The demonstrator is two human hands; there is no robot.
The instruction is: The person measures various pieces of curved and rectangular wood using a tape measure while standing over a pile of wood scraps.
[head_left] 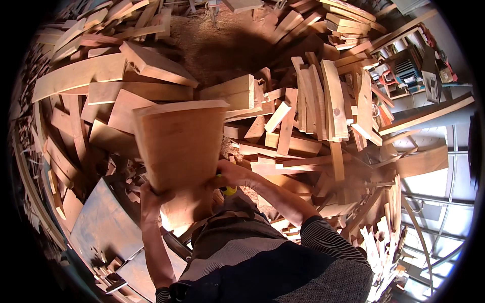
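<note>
A wide, thick wooden board [179,144] is held up in front of my body, its far end raised over the wood pile. My left hand [153,196] grips its left edge near the lower end, fingers closed. On the opposite edge, my right hand [231,174] is closed around the board, some of its fingers hidden. A small yellow-and-black object [229,190] shows just below the right hand. Whether that hand touches it, I cannot tell.
Loose planks and offcuts [283,126] lie heaped ahead and on both sides. A flat grey-blue metal surface [106,222] stands at lower left. Sawdust [202,35] covers ground at the far middle. Shelves with tools [404,76] and a window wall [439,177] are at right.
</note>
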